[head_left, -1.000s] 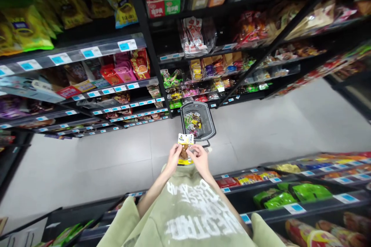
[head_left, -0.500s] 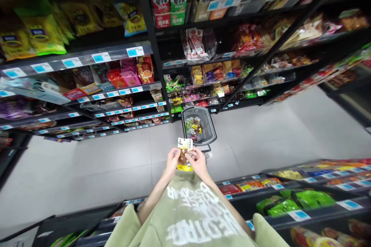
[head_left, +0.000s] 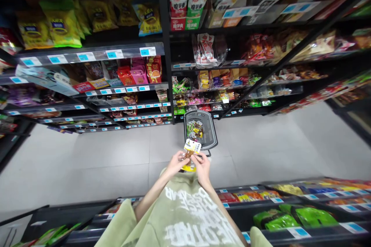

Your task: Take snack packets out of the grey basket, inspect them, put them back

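Held in front of my chest is a small snack packet with a white top, a clear middle showing brown food and a yellow lower edge. My left hand grips its left side, thumb across the front. On the right side, my right hand pinches it with thumb and fingers. Just beyond the packet, a grey shopping basket stands on the floor. Several small colourful snack packets lie in its left part, and the held packet overlaps its near edge in view.
Black shelving with price tags fills the far side, holding yellow snack bags and boxed snacks. Behind and below me, another shelf carries green bags. Grey tiled floor runs between the shelves.
The packet has tilted to the right and shifted slightly right in view, with both hands still on it. My left thumb now lies further across its front. The camera view has turned slightly left.
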Motion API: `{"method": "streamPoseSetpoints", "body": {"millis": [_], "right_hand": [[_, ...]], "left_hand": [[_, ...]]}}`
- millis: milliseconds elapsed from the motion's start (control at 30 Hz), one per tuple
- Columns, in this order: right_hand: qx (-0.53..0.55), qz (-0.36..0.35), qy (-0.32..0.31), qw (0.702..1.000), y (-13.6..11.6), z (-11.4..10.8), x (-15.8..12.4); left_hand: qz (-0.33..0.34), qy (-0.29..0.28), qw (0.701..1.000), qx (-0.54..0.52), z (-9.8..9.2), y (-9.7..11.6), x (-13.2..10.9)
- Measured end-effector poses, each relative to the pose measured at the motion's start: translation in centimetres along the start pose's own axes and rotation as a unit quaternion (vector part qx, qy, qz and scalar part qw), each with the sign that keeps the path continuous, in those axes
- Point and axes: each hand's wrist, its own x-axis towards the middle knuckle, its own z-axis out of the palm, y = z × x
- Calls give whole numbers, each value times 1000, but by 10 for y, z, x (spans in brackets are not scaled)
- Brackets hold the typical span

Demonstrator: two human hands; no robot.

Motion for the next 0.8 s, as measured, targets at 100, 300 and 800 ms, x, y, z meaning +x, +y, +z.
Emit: {"method": "streamPoseSetpoints", "body": {"millis": [100,300,800], "right_hand": [[11,-7,23,1000,2,-7,6],[-3,-20,65,998,5,-18,12],[-36,68,80,994,-20,-67,74]], "left_hand": [[-12,-15,1000,15,2,-8,7],[-22,-25,999,-3,11,-16,21],[-50,125,986,-101,38,6,102]]}}
